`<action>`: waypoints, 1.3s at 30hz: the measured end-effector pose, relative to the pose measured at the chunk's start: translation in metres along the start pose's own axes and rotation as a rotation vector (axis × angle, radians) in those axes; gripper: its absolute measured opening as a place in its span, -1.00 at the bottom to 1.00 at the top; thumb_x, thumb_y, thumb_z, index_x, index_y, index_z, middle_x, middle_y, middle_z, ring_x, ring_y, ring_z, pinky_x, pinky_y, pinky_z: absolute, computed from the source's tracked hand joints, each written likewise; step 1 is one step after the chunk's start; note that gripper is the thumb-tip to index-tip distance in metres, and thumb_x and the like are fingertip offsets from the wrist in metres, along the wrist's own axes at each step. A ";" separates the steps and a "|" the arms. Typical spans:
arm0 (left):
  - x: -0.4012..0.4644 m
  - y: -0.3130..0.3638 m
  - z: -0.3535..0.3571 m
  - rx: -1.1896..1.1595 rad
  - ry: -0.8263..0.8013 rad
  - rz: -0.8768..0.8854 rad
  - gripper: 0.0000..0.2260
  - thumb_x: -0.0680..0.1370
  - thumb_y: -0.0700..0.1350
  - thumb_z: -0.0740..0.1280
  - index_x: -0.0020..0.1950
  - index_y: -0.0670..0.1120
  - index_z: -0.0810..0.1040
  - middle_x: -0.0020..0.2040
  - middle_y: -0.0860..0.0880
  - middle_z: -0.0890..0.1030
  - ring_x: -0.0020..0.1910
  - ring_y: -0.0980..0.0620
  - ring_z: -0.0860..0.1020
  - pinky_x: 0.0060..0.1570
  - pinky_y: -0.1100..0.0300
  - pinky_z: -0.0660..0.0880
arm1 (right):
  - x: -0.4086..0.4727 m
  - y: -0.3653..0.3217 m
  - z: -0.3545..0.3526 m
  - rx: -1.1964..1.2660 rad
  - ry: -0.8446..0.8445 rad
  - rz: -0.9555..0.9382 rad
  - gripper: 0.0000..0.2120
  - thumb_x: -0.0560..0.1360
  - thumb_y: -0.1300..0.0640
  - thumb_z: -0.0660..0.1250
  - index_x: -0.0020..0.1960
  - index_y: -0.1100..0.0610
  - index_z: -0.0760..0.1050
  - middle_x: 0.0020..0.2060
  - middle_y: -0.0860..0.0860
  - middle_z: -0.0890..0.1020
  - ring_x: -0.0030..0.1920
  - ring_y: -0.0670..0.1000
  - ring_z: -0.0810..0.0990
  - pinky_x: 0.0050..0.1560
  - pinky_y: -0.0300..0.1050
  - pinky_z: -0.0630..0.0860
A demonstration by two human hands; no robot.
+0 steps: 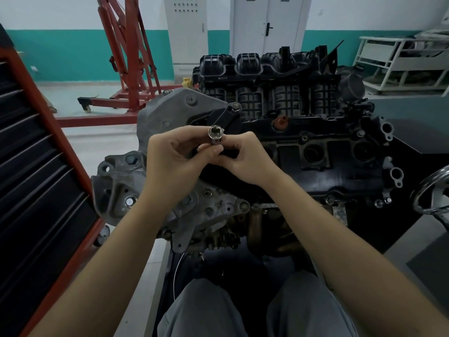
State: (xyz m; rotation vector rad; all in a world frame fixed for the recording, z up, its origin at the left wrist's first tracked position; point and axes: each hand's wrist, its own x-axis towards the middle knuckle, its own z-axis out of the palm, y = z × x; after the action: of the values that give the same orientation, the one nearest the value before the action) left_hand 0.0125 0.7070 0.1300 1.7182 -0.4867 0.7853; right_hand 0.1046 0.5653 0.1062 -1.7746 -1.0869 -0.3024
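A short chrome socket [215, 135] with a square drive hole facing up is held in front of me, above the engine [315, 152]. My left hand [175, 159] pinches its lower part with thumb and fingertips. My right hand [245, 158] meets it from the right, fingers curled and pinching the socket's lower end, which the fingers hide. Just behind the socket, a black bracket [224, 115] is bolted to the engine's front.
A black plastic intake manifold [267, 76] tops the engine. A red and black tool cabinet [36, 181] stands at my left. A red engine hoist [126, 57] stands behind on the floor. A chrome handwheel [430, 190] sits at right, a white rack [398, 62] far right.
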 end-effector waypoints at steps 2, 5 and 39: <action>0.000 0.001 0.000 -0.042 -0.023 -0.011 -0.69 0.40 -0.42 0.45 0.08 -0.14 0.61 -0.04 -0.06 0.67 -0.02 -0.01 0.67 0.07 0.10 0.58 | 0.000 0.001 0.000 0.012 0.035 0.005 -0.83 0.42 0.31 0.47 0.01 0.24 0.65 -0.11 0.11 0.71 -0.05 0.01 0.69 0.04 0.00 0.60; 0.001 0.001 0.002 0.081 -0.010 0.026 -0.74 0.36 -0.34 0.53 0.00 -0.17 0.64 -0.08 -0.05 0.68 -0.08 0.05 0.66 0.00 0.20 0.58 | -0.001 0.000 -0.001 0.006 0.051 0.025 -0.85 0.37 0.28 0.52 -0.07 0.19 0.66 -0.18 0.07 0.70 -0.13 0.00 0.69 -0.03 -0.05 0.61; 0.000 0.002 -0.002 -0.070 -0.035 -0.032 -0.70 0.40 -0.42 0.45 0.08 -0.18 0.63 -0.05 0.00 0.70 -0.03 0.01 0.67 0.05 0.15 0.58 | -0.001 -0.001 -0.001 -0.026 0.033 0.001 -0.83 0.42 0.28 0.49 0.00 0.24 0.65 -0.15 0.12 0.71 -0.10 0.04 0.69 -0.02 0.10 0.59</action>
State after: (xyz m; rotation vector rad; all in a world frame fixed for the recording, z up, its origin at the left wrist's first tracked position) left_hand 0.0103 0.7078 0.1315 1.6732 -0.5037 0.7091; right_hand 0.1029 0.5640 0.1065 -1.7866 -1.0629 -0.3459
